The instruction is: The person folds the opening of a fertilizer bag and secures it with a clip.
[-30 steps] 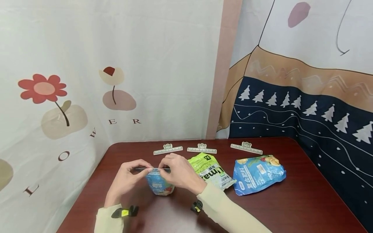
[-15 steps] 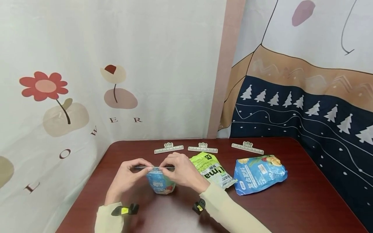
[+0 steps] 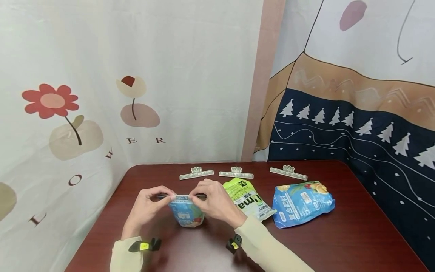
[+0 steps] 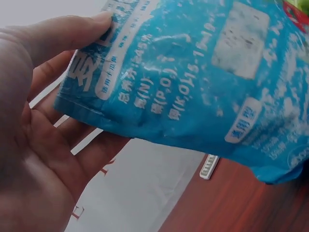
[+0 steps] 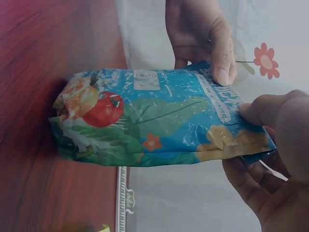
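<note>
A blue plastic bag (image 3: 185, 213) printed with fruit stands upright on the table between the two hands. My left hand (image 3: 144, 207) pinches its top edge on the left, thumb in front and fingers behind. The right hand (image 3: 214, 202) pinches the same edge on the right. In the left wrist view the bag (image 4: 193, 72) fills most of the picture, with the left thumb (image 4: 63, 36) lying on its printed front. The right wrist view shows the bag (image 5: 159, 116) from the other side, tomato print low down, with both thumbs pressing near its top.
Right of the hands lie a green and white bag (image 3: 249, 200) and another blue bag (image 3: 302, 204). Along the table's back edge are three ruler-shaped clips: left clip (image 3: 196, 173), middle clip (image 3: 236, 173), right clip (image 3: 288, 173). A printed curtain (image 3: 197, 94) hangs behind.
The right hand has shifted slightly to the right along the bag's top edge, and the gap between the thumbs is wider. Both hands still hold the bag.
</note>
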`<state>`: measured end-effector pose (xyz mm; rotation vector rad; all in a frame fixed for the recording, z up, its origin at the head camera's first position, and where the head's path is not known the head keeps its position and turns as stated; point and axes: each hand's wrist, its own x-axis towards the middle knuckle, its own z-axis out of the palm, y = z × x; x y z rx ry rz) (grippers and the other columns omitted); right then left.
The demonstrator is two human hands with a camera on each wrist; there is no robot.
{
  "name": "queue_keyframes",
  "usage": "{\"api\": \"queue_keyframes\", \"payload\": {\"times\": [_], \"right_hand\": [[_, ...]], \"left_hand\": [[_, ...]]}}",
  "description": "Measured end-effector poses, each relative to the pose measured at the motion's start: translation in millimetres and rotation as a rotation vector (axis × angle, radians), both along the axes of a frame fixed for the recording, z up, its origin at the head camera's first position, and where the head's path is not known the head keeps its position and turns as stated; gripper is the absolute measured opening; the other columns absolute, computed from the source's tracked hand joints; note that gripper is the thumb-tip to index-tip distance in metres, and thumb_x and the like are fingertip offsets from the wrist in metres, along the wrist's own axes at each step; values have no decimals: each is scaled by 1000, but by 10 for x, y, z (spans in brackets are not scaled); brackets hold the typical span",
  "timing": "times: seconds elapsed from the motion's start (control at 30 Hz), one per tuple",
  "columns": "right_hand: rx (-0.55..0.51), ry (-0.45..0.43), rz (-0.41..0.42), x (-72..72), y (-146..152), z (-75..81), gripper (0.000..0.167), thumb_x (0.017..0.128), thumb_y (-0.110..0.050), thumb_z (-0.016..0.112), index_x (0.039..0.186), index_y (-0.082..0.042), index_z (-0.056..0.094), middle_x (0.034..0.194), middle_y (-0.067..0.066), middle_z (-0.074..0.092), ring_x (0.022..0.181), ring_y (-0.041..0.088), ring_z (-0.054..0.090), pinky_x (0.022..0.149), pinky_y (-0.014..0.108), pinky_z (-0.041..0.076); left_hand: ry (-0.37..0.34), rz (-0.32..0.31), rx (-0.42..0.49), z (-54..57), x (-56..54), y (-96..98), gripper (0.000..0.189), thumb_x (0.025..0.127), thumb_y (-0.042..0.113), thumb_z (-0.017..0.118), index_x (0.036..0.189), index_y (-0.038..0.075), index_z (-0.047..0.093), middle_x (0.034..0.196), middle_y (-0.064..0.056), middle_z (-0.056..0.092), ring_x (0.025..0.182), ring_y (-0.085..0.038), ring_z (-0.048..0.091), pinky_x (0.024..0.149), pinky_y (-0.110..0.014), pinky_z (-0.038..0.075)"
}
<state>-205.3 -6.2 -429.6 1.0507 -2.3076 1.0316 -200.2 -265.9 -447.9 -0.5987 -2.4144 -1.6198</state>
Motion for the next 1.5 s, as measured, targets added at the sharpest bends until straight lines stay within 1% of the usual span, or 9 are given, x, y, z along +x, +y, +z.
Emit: {"api": "queue_keyframes", "payload": {"times": [0.27,0.4,0.6,0.9,1.07,1.2,1.3,1.37,1.5], "right_hand": [[-35,-49,-15,2,50,-35,6,92,-21,76,92,-22,82,84,-12,73,78,1,56,68,12,43],[-56,-56,0,5,78,-35,6,92,-21,77,90,-21,82,81,-12,72,76,1,55,66,12,42],[-104,-48,18,9,116,-34,6,88,-15,77,87,-17,83,78,-9,72,74,7,59,64,11,44],[-107,-80,25,-11,148,-69,5,90,-16,76,89,-20,80,82,-10,73,73,0,57,65,11,48],[-142,-52,52,-26,191,-86,6,89,-13,77,87,-18,79,79,-10,70,70,3,58,62,14,49],[-155,-5,68,-33,221,-87,7,90,-13,77,86,-17,79,77,-10,69,65,7,56,58,12,44],[-150,-2,73,-36,231,-86,6,92,-15,76,87,-17,80,78,-10,70,65,8,55,58,10,40],[-146,-15,69,-38,238,-88,6,93,-17,77,88,-17,80,79,-9,71,66,7,57,59,11,42],[-137,-44,53,-31,261,-93,4,92,-17,77,90,-18,81,82,-9,73,72,3,61,63,21,53]], "left_hand": [[-32,28,17,27,40,-69,12,89,11,80,100,6,78,96,-8,78,84,-13,73,71,-27,59],[-14,44,23,5,34,-112,10,88,10,81,97,6,78,93,-8,78,83,-12,73,70,-26,59],[19,75,6,-30,-10,-51,6,88,9,81,93,9,79,89,-7,78,79,-12,71,68,-25,57],[-34,112,-20,-23,-2,-149,13,87,16,84,98,10,79,92,-4,79,77,-13,71,68,-26,57],[-44,137,-32,-27,13,-201,13,86,14,84,97,10,79,91,-1,79,77,-11,71,67,-26,56],[-30,136,-27,-24,11,-192,11,86,12,84,95,9,79,89,-3,79,78,-10,71,67,-25,57],[-23,140,-30,-22,12,-182,10,86,12,84,94,10,80,89,-4,79,78,-11,71,67,-25,57],[-25,146,-41,-17,15,-177,10,86,14,84,94,11,80,89,-4,79,77,-13,71,67,-25,56],[-45,139,-53,-9,15,-199,13,87,19,84,97,12,80,91,-3,79,76,-14,69,65,-27,55]]}}
